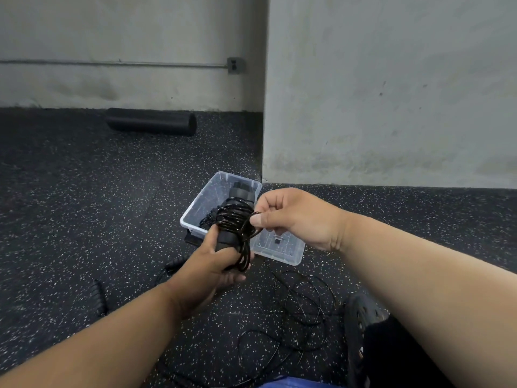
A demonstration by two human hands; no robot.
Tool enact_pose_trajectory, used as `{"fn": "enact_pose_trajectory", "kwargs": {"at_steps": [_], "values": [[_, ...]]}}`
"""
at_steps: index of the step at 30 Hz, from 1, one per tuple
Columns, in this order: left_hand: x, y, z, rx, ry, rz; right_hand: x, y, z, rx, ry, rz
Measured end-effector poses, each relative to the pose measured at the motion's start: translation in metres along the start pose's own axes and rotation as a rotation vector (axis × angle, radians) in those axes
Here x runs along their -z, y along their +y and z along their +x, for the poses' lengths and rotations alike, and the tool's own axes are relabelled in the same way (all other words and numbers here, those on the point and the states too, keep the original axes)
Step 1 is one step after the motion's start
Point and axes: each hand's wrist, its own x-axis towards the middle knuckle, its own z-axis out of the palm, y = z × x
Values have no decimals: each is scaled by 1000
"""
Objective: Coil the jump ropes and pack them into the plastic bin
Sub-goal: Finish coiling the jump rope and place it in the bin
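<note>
We are partway through the job. Our left hand [215, 261] is gripping the handles [236, 217] of a black rope [237, 222], holding them up just over the bin [223, 177], while our right hand [291, 217] is pinching the cord beside the wraps, so both hands are clamped on the same rope. Several turns are already sitting round the handles, and we are judging this coil nearly wound but not yet packed. The bin is lying on the floor [70, 205] and seems to be holding something dark already, though we cannot tell what. More loose cord [305, 301] is sprawling on the floor near us, and a further handle [174, 266] is lying by our left wrist, so at least one rope is still waiting.
</note>
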Motion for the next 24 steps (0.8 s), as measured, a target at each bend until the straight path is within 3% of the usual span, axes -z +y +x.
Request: {"fn": "enact_pose_trajectory", "kwargs": {"at_steps": [7,15,18,20,24], "values": [[2,8,-12,-60,10,4,-7,2,1,98,127,-57],[1,6,-10,-27,-44,-93,-12,9,0,66,132,-16],[-2,7,-10,36,-62,51,-20,13,-1,55,151,55],[-6,11,-11,-15,4,186,-26,16,0,37,186,77],[-2,18,-11,-323,280,424,-35,27,6,-43,318,149]]}}
